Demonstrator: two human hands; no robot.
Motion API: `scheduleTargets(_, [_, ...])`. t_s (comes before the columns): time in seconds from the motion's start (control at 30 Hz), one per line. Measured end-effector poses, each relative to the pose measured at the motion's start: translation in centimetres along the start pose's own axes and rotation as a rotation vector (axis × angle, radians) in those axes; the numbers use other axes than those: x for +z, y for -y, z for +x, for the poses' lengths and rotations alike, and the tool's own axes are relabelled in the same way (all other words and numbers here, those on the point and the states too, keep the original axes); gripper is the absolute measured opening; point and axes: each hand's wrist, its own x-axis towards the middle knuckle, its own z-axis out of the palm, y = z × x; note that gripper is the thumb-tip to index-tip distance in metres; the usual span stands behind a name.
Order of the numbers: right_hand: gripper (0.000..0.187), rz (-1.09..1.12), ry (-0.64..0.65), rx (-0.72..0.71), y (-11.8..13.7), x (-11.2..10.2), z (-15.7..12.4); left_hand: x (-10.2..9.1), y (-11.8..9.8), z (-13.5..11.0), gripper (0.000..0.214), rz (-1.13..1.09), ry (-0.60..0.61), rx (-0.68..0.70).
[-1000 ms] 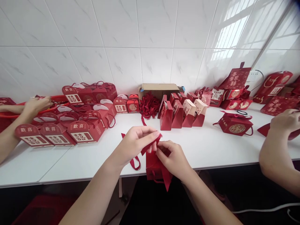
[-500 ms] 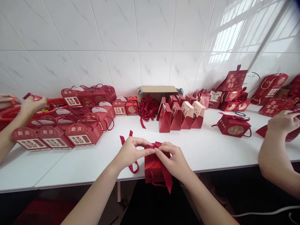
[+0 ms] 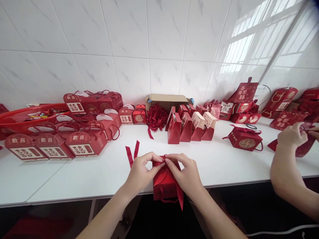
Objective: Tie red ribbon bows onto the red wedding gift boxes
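Observation:
A small red gift box (image 3: 164, 187) with a cord handle stands at the table's front edge, partly over it. Above its top, my left hand (image 3: 144, 169) pinches a red ribbon (image 3: 179, 196) between thumb and forefinger. My right hand (image 3: 183, 170) is closed on the same ribbon, its fingertips almost meeting those of the left. One ribbon tail hangs down the box's right side; two more ends lie on the table beyond my left hand. The fingers cover the spot where the ribbon crosses.
Red boxes with cord handles (image 3: 82, 144) crowd the left, before a red basket (image 3: 15, 116) of sweets. Behind are a heap of ribbons (image 3: 157, 116), a cardboard box (image 3: 169, 97) and a row of slanted boxes (image 3: 174, 129). At right, another person's hand (image 3: 291, 136) works near a tied box (image 3: 245, 137).
Both my hands stay at the ribbon, the fingertips drawn closer together. The view has shifted slightly. Another person's hands at the left basket have gone from view.

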Motion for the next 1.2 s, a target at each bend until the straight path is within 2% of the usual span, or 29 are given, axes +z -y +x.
scheduleTargets(0.13, [0.021, -0.154, 0.052, -0.073, -0.1, -0.3, -0.3, 0.4, 0.5, 0.2, 0.009, -0.025, -0.041, 0.020])
scheduleTargets(0.23, [0.019, -0.208, -0.013, -0.087, -0.3, -0.1, -0.4, 0.6, 0.5, 0.4, 0.008, -0.035, -0.028, 0.013])
scheduleTargets(0.3, [0.018, -0.214, -0.053, -0.079, -0.4, 0.0, -0.5, 0.6, 0.5, 0.4, 0.008, -0.035, -0.021, 0.006])
scheduleTargets(0.4, [0.016, -0.193, -0.045, 0.000, -0.6, 0.0, -0.3, 0.6, 0.5, 0.2, 0.009, -0.035, -0.004, -0.018])
scheduleTargets(0.47, [0.013, -0.137, 0.020, 0.096, -0.6, -0.2, 0.1, 0.7, 0.6, 0.1, 0.010, -0.037, -0.010, -0.028])
scheduleTargets(0.63, [0.021, 0.151, 0.338, 0.332, -0.6, -1.3, 1.3, 1.2, 1.2, 0.3, 0.004, -0.079, -0.023, -0.016])
scheduleTargets(0.7, [0.021, 0.263, 0.382, 0.393, -0.6, -1.4, 1.5, 1.6, 1.5, 0.5, 0.003, -0.118, -0.022, -0.021])
scheduleTargets(0.8, [0.020, 0.414, 0.328, 0.420, -0.9, -1.1, 1.2, 1.9, 2.0, 0.8, 0.013, -0.177, -0.096, -0.014])
scheduleTargets(0.87, [0.020, 0.492, 0.246, 0.413, -1.3, -0.7, 0.9, 1.8, 2.1, 0.8, 0.011, -0.161, -0.143, 0.016])
scheduleTargets(0.93, [0.021, 0.534, 0.176, 0.414, -1.6, -0.2, 0.6, 1.3, 2.0, 0.8, 0.012, -0.095, -0.097, 0.063])
scheduleTargets(1.03, [0.020, 0.553, 0.140, 0.419, -1.8, 0.3, 0.2, 0.6, 1.6, 0.6, 0.015, 0.002, 0.050, 0.108])
scheduleTargets(1.2, [0.018, 0.636, 0.117, 0.469, -1.3, 0.2, -0.4, 0.1, 1.5, 1.3, 0.012, 0.028, 0.118, 0.056])
